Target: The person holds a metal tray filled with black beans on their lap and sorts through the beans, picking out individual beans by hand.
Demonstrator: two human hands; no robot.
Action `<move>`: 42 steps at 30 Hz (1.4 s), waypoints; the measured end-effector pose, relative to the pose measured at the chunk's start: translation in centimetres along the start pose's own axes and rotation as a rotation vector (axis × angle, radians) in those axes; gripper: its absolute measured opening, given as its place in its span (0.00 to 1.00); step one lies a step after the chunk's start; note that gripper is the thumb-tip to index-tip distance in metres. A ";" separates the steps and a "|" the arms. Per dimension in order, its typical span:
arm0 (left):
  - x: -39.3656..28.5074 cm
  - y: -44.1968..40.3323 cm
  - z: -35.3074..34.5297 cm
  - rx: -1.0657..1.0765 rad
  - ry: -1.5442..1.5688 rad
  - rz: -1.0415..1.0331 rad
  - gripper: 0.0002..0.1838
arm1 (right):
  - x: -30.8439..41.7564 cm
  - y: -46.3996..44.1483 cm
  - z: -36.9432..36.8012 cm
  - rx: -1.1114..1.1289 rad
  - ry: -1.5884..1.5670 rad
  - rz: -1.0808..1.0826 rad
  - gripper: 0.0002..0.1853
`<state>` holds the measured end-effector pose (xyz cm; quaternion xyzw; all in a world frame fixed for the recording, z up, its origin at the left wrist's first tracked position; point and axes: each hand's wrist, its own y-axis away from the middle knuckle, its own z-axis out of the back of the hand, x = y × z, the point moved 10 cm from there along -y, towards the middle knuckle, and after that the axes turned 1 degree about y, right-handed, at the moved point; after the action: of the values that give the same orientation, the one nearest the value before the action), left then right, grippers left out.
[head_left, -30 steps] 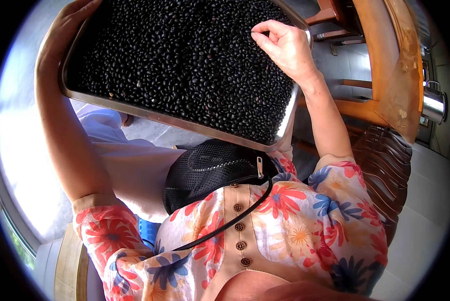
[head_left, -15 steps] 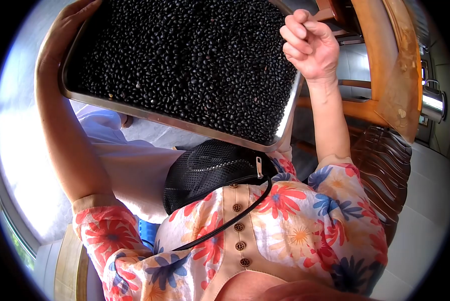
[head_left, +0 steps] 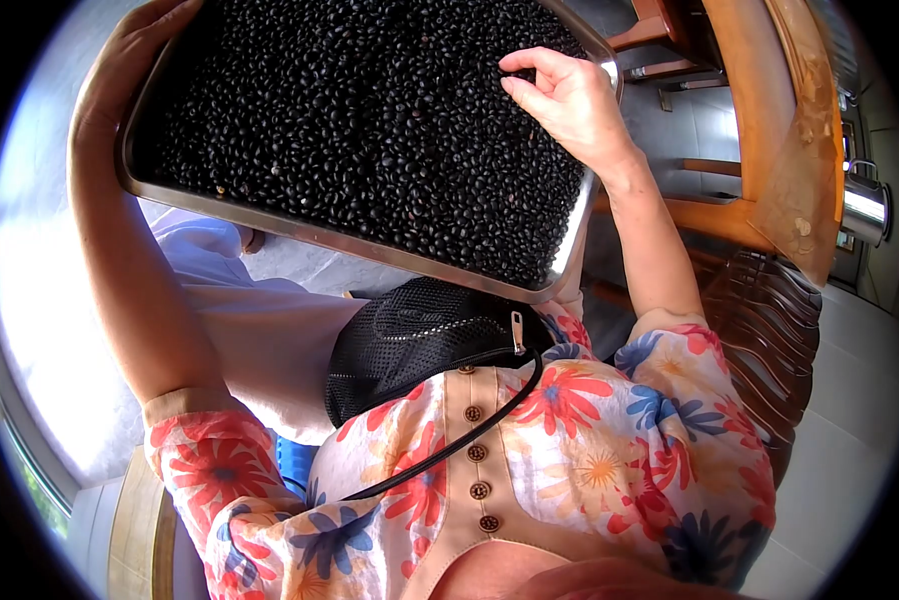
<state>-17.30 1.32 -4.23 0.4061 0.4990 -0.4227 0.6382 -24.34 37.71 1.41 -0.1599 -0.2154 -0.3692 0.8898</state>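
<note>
A rectangular metal tray (head_left: 309, 233) full of black beans (head_left: 369, 130) is held above my lap, slightly tilted. My left hand (head_left: 134, 50) grips its left edge, with the fingers wrapped round the rim near the upper left corner. Over the right part of the beans is my right hand (head_left: 559, 95). Its thumb and index finger are bent toward each other with a small gap between them, and no object shows there. A few paler specks lie among the beans.
A black mesh bag (head_left: 429, 340) with a strap rests on my lap. Wooden furniture (head_left: 769, 120) stands at the right, beside a dark carved chair back (head_left: 769, 350). A metal container (head_left: 866, 210) is at the far right, and a blue object (head_left: 292, 462) is low at the left.
My right hand swung out past the tray's right edge with curled fingers, then came back over the beans, and its fingers are now slightly apart. My left hand and the tray have barely moved.
</note>
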 end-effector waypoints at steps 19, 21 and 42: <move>0.2 0.3 -0.1 -0.011 0.099 0.054 0.25 | -0.7 -0.3 0.7 0.339 -1.706 -0.210 0.14; 0.2 0.4 0.1 -0.027 0.102 0.059 0.26 | -1.0 -0.1 1.0 0.317 -1.691 -0.218 0.15; -0.2 0.6 -0.3 -0.016 0.084 0.031 0.26 | 2.9 0.9 -1.6 0.292 -0.401 0.051 0.09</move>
<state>-16.89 1.83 -4.09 0.4262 0.5225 -0.3913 0.6263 -21.39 35.89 1.40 -0.1051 -0.4345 -0.2723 0.8520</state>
